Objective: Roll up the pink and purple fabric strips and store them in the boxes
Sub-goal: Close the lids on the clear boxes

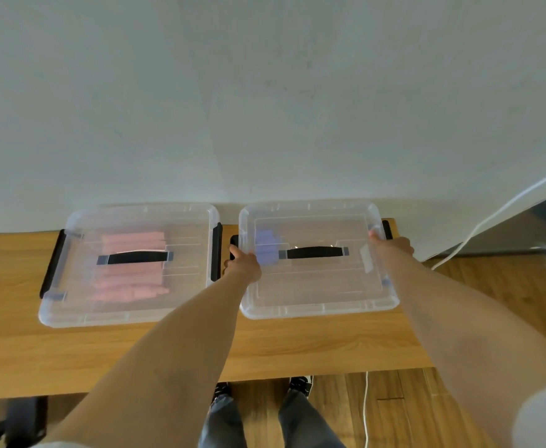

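Two clear plastic boxes with lids and black handles stand side by side on the wooden table (313, 344). Several pink fabric rolls (129, 276) show through the lid of the left box (71, 305). Purple rolls (265, 247) lie in the far left part of the right box (320, 305). My left hand (244, 265) grips the right box's left edge by its black latch. On the opposite side, my right hand (391, 245) grips the right edge near the other latch. The fingers of both hands are partly hidden behind the box.
A white wall rises right behind the boxes. A white cable (491, 218) runs down the wall at the right, and another white cable (366, 412) hangs below the table's front edge. My legs and shoes (300, 383) stand on the wooden floor below.
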Available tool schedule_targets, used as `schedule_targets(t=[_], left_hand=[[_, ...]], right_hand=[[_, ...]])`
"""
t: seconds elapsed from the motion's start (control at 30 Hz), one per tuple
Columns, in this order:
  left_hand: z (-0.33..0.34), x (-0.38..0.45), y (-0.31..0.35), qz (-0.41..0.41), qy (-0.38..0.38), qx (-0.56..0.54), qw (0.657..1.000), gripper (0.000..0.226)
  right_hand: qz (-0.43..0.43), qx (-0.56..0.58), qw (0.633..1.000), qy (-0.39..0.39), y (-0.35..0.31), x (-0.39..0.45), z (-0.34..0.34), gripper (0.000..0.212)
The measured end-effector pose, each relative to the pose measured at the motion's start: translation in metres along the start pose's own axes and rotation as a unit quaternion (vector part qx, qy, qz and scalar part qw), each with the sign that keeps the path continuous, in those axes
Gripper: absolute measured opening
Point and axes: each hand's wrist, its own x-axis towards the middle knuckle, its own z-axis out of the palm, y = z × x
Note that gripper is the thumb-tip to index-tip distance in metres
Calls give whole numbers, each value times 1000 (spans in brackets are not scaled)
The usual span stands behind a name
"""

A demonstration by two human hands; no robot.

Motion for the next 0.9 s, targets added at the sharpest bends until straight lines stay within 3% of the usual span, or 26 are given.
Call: schedule_targets(t=[0.1, 0.43, 0.57, 0.73, 0.9], left_hand=[[1, 0, -1, -5, -1, 2, 1000, 54], [-1, 3, 2, -26, -24, 1, 999, 55], [0, 13, -1, -45, -36, -1, 998, 52], [-3, 9, 0, -99, 44, -129, 986, 75], [-10, -10, 11, -23, 83, -202, 975, 39]], right_hand=[[-60, 20, 998, 24, 1, -10, 1, 62], [-126, -44, 987, 89, 1, -29, 1, 49], [-131, -54, 987, 77, 3, -29, -2, 49], [-116, -62, 989, 72, 8, -28, -7, 48], [-96, -49, 991, 73, 19, -16, -15, 55]])
